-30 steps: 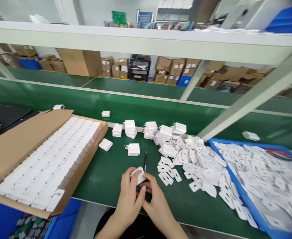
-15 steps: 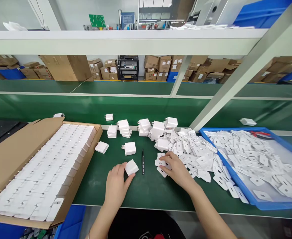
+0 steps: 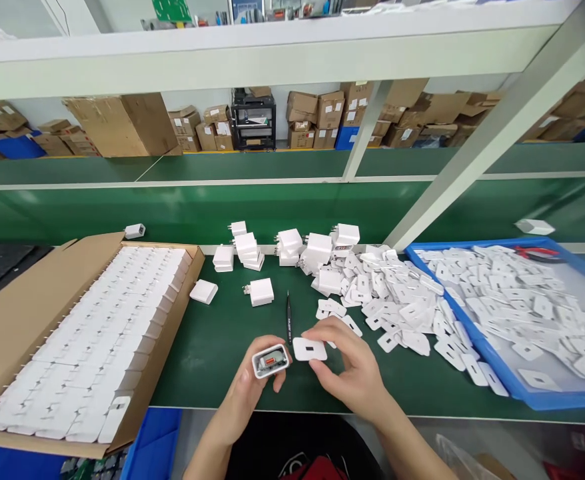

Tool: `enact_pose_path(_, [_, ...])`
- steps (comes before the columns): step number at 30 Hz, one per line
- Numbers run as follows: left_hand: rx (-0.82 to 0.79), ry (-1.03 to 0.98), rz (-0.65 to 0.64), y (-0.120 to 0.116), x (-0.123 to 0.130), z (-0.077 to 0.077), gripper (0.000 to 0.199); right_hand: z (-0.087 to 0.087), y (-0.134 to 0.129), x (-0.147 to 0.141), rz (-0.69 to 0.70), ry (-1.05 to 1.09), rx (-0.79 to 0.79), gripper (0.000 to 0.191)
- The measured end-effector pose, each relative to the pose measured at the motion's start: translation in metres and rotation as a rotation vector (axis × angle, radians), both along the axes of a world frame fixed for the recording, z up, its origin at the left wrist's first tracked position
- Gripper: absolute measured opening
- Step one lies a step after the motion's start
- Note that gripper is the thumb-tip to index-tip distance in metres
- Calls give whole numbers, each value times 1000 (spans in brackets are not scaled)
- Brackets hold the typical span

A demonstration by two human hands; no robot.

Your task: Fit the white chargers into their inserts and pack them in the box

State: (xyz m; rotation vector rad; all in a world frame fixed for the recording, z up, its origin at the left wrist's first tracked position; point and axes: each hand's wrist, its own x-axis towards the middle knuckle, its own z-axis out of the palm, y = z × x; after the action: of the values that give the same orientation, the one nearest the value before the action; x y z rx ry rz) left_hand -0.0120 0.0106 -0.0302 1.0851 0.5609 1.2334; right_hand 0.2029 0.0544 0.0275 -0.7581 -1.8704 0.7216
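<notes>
One open charger [image 3: 270, 361] sits in the left hand [image 3: 252, 380], fingers curled round it; the right hand [image 3: 350, 367] pinches one white cover [image 3: 310, 349] just beside it, above one green bench [image 3: 212, 353].

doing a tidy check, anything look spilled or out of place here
Yes: some loose white plates lie outside the blue tray, heaped beside it, as if spilled, though possibly laid out deliberately.

smooth white plastic housing [image 3: 271, 361], smooth white plastic cover [image 3: 310, 349], brown cardboard box [image 3: 160, 373], smooth green tabletop [image 3: 197, 360], matt black tweezers [image 3: 289, 320], blue plastic tray [image 3: 490, 375]
</notes>
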Motion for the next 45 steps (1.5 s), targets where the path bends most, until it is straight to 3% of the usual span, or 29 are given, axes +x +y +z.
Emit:
enact_pose_path(6, [-16,173,23,-8,0,7,74,6,-10,-13,42,-23,57,32])
enact_pose_path(13, [-12,356,77,-8,1,18,66,7,-18,-17,83,-315,85,27])
enact_pose_path(18, [-20,413,102,-7,3,15,43,5,-15,-15,98,-289,31,25])
enact_pose_path(30, [32,510,165,-8,4,21,32,-7,-14,-11,149,-235,14,39])
enact_pose_path(33, [35,496,169,-7,5,20,32,-10,-14,-13,175,-174,-122,41])
enact_pose_path(37, [105,495,202,-8,8,15,35,-20,-16,-18,133,-32,-459,48])
enact_pose_path(40, [89,535,234,-9,10,8,36,-29,-18,-27,193,41,-653,46])
enact_pose_path(45, [144,649,342,-7,12,-7,54,-43,-18,-40,124,199,-688,42])
